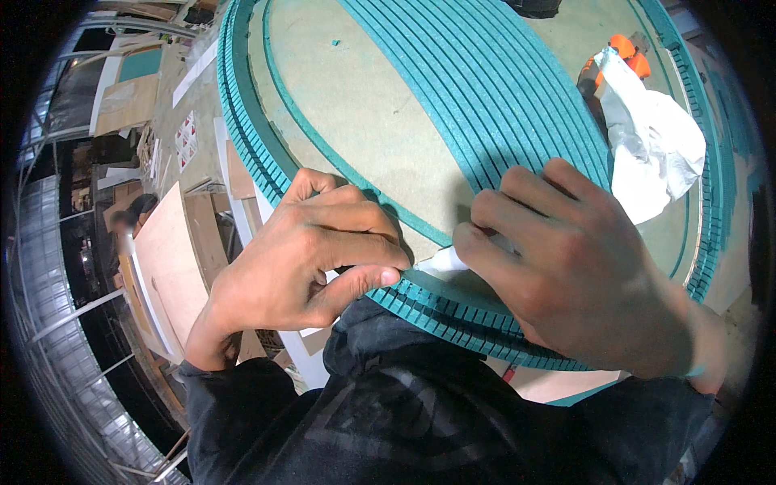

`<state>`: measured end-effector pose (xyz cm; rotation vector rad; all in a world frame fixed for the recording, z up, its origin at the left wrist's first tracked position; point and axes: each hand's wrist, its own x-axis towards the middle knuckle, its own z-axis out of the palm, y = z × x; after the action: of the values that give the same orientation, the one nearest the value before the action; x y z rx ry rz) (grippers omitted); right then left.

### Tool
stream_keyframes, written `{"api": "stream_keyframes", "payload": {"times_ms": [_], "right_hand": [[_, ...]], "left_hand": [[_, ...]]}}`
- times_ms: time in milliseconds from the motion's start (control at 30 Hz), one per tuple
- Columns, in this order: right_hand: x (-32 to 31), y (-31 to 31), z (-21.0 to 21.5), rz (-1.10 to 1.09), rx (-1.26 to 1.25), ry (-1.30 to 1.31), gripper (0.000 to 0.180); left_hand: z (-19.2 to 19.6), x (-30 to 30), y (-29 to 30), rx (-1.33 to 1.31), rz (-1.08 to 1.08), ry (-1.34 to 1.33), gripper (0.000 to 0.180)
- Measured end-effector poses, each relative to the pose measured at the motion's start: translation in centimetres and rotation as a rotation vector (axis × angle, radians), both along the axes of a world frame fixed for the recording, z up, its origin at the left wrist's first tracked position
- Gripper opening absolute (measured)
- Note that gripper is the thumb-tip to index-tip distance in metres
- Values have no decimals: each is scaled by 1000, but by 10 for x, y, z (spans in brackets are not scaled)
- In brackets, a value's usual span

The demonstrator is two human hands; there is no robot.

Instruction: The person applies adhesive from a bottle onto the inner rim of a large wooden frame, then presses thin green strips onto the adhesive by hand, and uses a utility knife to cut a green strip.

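Observation:
My left hand (323, 250) pinches the teal slotted strip (436, 307) at the near rim of a large round panel (356, 105), thumb and forefinger pressed against it. Close by, my right hand (558, 259) is closed round a white bottle with a tapered nozzle (443, 261); most of its body is hidden in the fist. The nozzle points left, its tip almost at the left fingertips by the rim. The strip has close cross cuts and runs along the panel's curved edge. A thin teal band (311, 133) curves across the panel inside the rim.
A wide teal grooved sheet (477, 81) lies across the panel. To the right are crumpled white paper (651, 145) and an orange-and-black hand tool (626, 52). A dark object (533, 6) sits at the far edge. Wooden boards (179, 267) and another person (139, 217) are at left.

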<state>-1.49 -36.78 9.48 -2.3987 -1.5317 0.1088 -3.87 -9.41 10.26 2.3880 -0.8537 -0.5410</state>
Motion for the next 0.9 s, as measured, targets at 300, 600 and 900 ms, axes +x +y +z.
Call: {"api": "stream_keyframes", "payload": {"times_ms": [300,600,900], "right_hand": [[5,3,0,44,-19,14,11],[-2,-13,8,-19,22,-37,10],[-54,-69,18,-436,277,382,25]], "left_hand": [[4,-3,-5,57,30,-33,22],[5,3,-7,56,16,-21,25],[-4,-4,-25,-119,-21,14,23]]}}
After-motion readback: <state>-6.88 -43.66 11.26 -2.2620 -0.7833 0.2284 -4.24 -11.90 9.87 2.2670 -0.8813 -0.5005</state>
